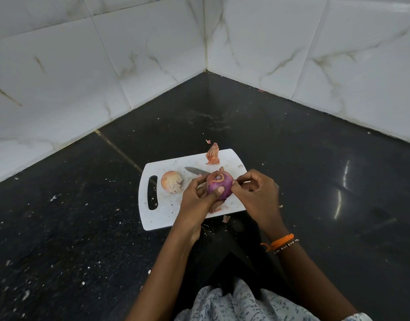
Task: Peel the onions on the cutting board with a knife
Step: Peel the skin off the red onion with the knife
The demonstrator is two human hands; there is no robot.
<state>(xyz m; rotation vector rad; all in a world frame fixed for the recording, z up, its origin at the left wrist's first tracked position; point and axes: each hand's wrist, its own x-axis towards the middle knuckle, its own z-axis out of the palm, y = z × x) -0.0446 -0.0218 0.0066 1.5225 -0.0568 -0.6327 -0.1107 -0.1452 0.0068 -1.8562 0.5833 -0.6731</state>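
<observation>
Looking from the head camera, the left hand (200,195) grips the round purple onion (219,185) just above the white plastic cutting board (160,218), thumb pressed on its front. The right hand (257,193) pinches at the onion's right side, probably a bit of skin. The steel knife (194,170) lies on the board, untouched, beside a second, pale onion (171,181) in its dry skin. The peeled surface looks smooth and likely slippery; the onion is firm and light, so holding it around the middle seems safest.

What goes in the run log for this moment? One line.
left hand holds purple onion | right hand pinches its skin | knife on cutting board | second onion unpeeled
</observation>
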